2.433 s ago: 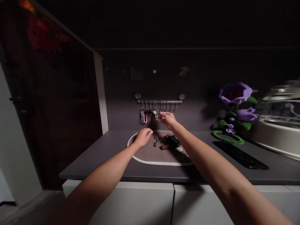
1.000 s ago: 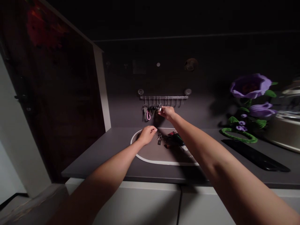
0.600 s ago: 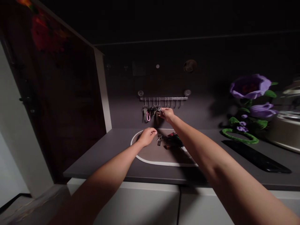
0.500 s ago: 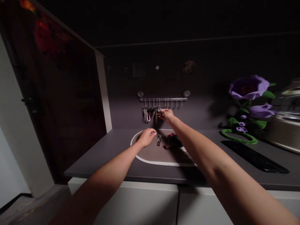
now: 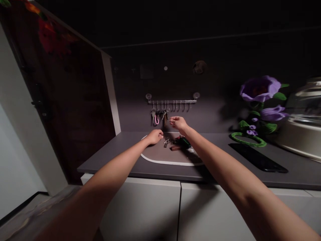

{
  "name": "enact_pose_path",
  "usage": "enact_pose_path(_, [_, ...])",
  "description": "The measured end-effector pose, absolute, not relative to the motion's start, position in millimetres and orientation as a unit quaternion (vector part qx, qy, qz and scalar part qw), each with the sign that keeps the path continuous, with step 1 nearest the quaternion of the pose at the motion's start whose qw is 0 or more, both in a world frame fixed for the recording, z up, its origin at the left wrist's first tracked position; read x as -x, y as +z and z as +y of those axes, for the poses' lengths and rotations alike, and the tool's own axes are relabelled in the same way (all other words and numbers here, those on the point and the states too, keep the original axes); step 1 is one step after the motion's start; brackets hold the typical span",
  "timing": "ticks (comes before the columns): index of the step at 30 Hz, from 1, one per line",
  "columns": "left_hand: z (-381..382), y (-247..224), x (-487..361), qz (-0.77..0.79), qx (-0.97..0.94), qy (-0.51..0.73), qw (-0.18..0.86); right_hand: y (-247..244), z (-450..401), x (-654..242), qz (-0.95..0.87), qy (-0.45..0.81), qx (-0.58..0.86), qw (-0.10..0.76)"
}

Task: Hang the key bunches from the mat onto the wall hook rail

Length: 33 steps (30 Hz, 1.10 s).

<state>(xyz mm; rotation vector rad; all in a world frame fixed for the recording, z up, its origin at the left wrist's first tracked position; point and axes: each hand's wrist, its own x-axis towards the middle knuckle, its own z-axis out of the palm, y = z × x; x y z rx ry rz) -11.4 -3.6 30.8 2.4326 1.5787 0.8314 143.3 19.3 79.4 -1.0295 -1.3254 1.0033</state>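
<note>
My right hand (image 5: 178, 123) is just right of the keys (image 5: 165, 114) on the hook rack (image 5: 173, 101), its loosely bent fingers slightly apart and nothing visible in them. Several keys and key rings hang from the rack's left hooks, among them a pink loop (image 5: 156, 119). Low over the left part of a brown mat (image 5: 157, 155) with a white rim is my left hand (image 5: 154, 137), fingers loosely curled and partly apart, with nothing visible in it. To its right on the mat lie a small bunch of keys (image 5: 166, 142), a reddish-brown piece (image 5: 176, 148) and a dark green item (image 5: 185, 142).
A black flat object (image 5: 258, 157) lies on the dark counter (image 5: 105, 150) at right. Behind it stand purple knitted flowers (image 5: 260, 88) with a green ring base (image 5: 248, 140), and a large pale container (image 5: 303, 130). White cabinet fronts (image 5: 140, 201) are below; a dark door (image 5: 82, 100) is left.
My right hand has drawn away from the hanging keys, leaving a small gap to its right. My left hand stays low over the mat. The camera view has shifted slightly.
</note>
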Motion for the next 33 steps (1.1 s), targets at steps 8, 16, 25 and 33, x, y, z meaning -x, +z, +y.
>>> enact_pose_path(8, [5, 30, -16, 0.534, -0.762, 0.358, 0.073, 54, 6, -164, -0.694, 0.280, 0.428, 0.507])
enact_pose_path(16, [21, 5, -25, 0.549, -0.736, 0.388, 0.081, 38, 2, -183, -0.793, 0.090, 0.460, 0.389])
enact_pose_path(25, [27, -4, -20, 0.529, -0.756, 0.367, 0.114, 38, 7, -183, -0.832, 0.010, 0.490, 0.262])
enact_pose_path(33, [20, 3, -19, 0.513, -0.743, 0.406, 0.141, 36, 10, -182, -0.845, -0.015, 0.485, 0.225])
